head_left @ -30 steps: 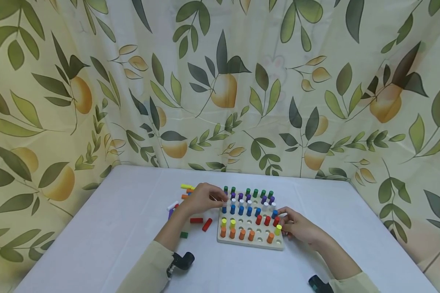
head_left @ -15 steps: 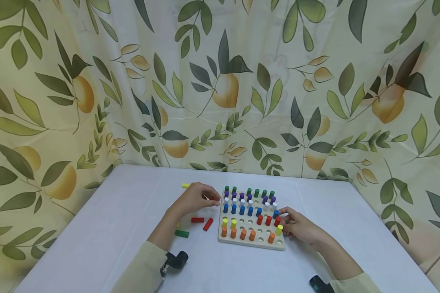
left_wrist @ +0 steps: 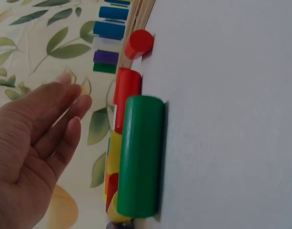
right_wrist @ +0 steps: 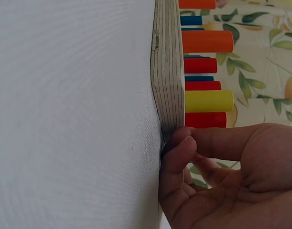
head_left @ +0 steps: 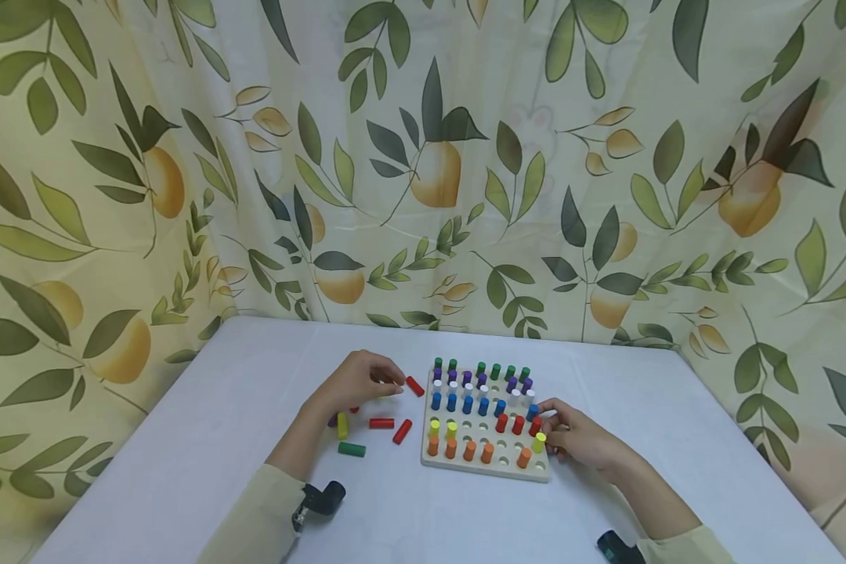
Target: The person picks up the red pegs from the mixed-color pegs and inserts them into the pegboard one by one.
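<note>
Wooden pegboard (head_left: 475,435) touches the right fingers (right_wrist: 176,164).

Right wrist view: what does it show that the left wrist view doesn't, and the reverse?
Only the right wrist view shows the right hand, holding the pegboard by its layered edge. Only the left wrist view shows a green peg lying on the tabletop and a purple peg standing. Both show the pegboard, blue pegs, tabletop and leaf-print curtain.

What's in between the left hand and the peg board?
One red peg, on the white table between the left hand and the peg board. The head view shows it.
</note>
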Demonstrator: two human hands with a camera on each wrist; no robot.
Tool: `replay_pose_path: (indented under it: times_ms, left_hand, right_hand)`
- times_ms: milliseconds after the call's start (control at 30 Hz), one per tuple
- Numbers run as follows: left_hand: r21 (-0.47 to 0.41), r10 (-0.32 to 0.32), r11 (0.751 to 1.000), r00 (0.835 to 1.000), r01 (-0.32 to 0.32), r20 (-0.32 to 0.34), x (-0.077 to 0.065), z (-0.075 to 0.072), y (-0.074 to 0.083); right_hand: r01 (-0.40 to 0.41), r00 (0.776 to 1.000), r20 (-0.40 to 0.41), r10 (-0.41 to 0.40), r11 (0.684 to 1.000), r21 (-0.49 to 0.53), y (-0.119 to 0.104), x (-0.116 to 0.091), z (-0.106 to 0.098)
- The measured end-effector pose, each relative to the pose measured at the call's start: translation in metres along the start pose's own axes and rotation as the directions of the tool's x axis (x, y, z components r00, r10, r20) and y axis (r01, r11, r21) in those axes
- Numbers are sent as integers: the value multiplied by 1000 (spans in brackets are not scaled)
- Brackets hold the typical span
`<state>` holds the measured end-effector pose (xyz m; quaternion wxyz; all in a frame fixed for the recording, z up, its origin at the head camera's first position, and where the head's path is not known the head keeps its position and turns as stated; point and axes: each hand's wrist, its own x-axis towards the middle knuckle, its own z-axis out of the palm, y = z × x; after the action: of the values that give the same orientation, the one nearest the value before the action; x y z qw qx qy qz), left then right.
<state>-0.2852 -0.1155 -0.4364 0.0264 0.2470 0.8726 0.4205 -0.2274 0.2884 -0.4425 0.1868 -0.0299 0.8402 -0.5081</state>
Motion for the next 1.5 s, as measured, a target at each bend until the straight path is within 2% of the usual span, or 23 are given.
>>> replay_pose_path:
  times_ms: [200, 567, 667, 933, 1500]
  left_hand:
    - [6, -18, 1000, 1000, 18, -9, -6, -7, -7]
    - [14, -86, 996, 996, 86, 3, -24, -28, -25]
    - [18, -84, 996, 996, 84, 8, -26, -31, -28]
    - [31, -105, 994, 994, 105, -11, -31, -36, -35]
    - [-15, -159, 987, 987, 159, 3, -37, -40, -40]
  right_hand:
    - [-2, 1000, 1, 2, 1000, 5, 2, -2, -1]
    - [10, 1000, 10, -10, 1000, -6, -1, -1, 0]
    - [19, 1000, 18, -19, 1000, -12, -1, -1, 0]
    - [11, 1000, 7, -11, 1000, -5, 1, 0, -2]
    - [-16, 1000, -21, 16, 1000, -2, 0, 1, 2]
